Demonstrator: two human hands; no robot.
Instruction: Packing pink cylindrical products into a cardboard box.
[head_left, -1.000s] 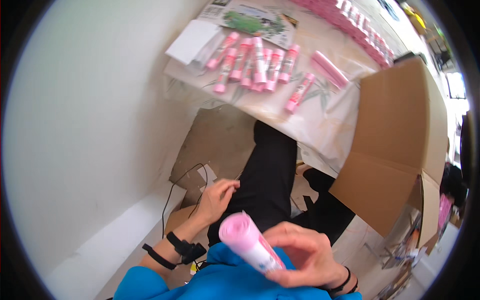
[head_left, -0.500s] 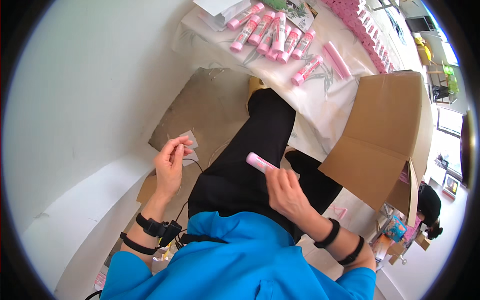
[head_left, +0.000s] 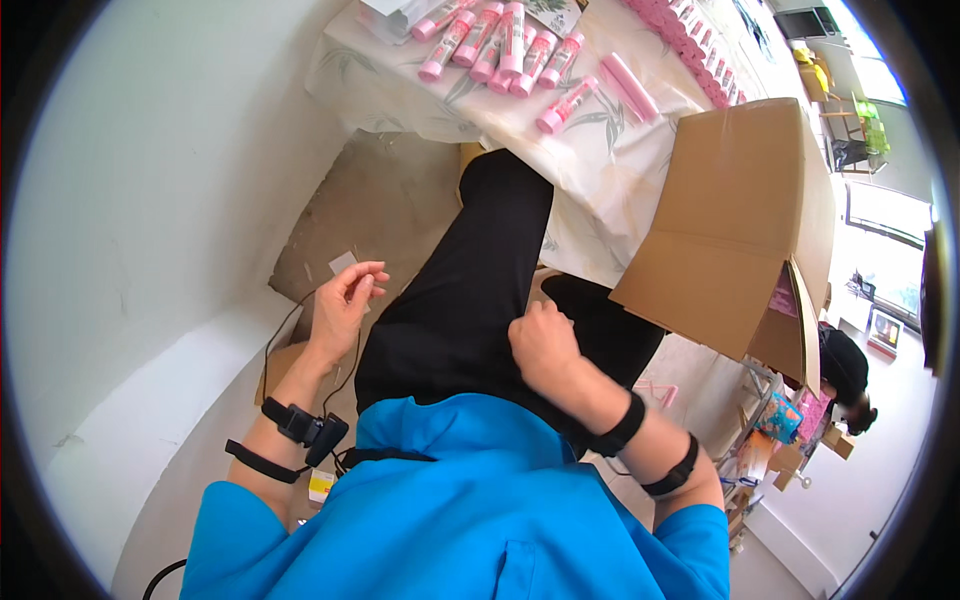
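My right hand is closed in a fist over my black-trousered thigh. Whatever it may hold is hidden behind the fingers. My left hand hovers left of my knee, its fingers loosely bent and apart, with nothing visible in it. Ahead, a table under a white leaf-patterned cloth bears a heap of pink-ended tubes with printed middles. One such tube lies apart from the heap. Beside it rest plain pink sticks.
A large open cardboard box stands at the table's right side. White paper lies at the far left of the cloth, and rows of pink items line the far right. A pale wall rises at left. Another person is at far right.
The pink tube that showed in my right hand is out of sight, and that hand is now a fist. My view has shifted, so the table sits higher and further left.
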